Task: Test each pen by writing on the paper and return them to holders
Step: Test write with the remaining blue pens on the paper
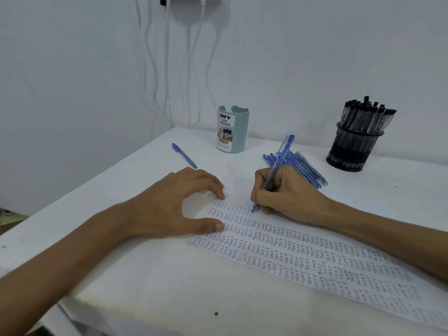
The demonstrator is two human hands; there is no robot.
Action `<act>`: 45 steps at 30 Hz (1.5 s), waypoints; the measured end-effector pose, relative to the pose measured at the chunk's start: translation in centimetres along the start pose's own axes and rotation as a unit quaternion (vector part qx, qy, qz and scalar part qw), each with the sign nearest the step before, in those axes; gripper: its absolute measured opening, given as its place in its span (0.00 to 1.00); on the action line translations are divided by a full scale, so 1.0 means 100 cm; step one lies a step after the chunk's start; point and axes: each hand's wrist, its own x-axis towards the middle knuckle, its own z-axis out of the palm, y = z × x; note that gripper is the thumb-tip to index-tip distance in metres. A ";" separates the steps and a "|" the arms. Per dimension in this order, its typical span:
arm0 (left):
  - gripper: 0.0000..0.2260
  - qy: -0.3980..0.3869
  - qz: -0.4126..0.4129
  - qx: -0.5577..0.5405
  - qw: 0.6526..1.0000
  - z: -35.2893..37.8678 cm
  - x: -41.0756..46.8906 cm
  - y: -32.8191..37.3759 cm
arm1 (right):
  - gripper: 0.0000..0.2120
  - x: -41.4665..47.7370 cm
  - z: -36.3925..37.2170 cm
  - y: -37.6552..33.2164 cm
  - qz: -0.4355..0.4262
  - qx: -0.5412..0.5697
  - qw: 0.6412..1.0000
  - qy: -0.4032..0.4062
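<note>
Blue pen (278, 163): tip down at the far end of the paper (291, 253), top row of "TEST" marks. Right hand (286, 192) pinches it, writing grip. Left hand (174, 204), fingers spread, holding nothing, presses that same end flat. Risk: right forearm lies across the written rows, so fresh ink may smear.

A long white paper (303, 258), covered in rows of small handwritten "TEST", lies flat and slantwise on the worktop (145, 275). A translucent blue pen (274, 173) stands tilted with its tip on the paper's far end, gripped in the right hand (291, 195). Just behind, a pile of blue pens (303, 168) lies near a black mesh holder (351, 146) packed with black pens (366, 117), while a lone pen (184, 155) lies left of an upright teal holder (232, 129).
</note>
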 end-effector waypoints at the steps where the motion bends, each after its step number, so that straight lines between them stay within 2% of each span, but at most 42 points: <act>1: 0.25 0.000 0.001 0.001 1.000 0.000 0.000 0.000 | 0.07 0.000 0.000 0.000 0.000 0.000 1.000 0.001; 19: 0.25 -0.005 -0.009 -0.003 1.000 -0.001 -0.001 0.002 | 0.10 0.001 0.002 -0.003 0.025 -0.010 1.000 0.011; 26: 0.25 -0.006 -0.007 -0.004 1.000 -0.001 -0.001 0.002 | 0.21 0.007 0.000 -0.007 0.110 0.193 0.974 0.048; 29: 0.25 -0.008 -0.008 -0.005 1.000 -0.001 -0.001 0.001 | 0.25 0.011 -0.002 -0.004 0.112 0.245 0.961 0.069; 34: 0.25 -0.007 -0.005 -0.011 1.000 -0.001 -0.001 0.001 | 0.12 0.010 -0.010 -0.008 0.089 0.165 0.980 0.061; 38: 0.25 -0.007 -0.003 -0.012 1.000 -0.002 -0.001 0.002 | 0.12 0.023 -0.030 -0.005 0.109 0.064 0.989 0.075; 45: 0.26 -0.009 -0.005 -0.008 1.000 -0.002 0.000 0.002 | 0.12 0.036 -0.064 0.001 0.186 -0.066 0.976 0.088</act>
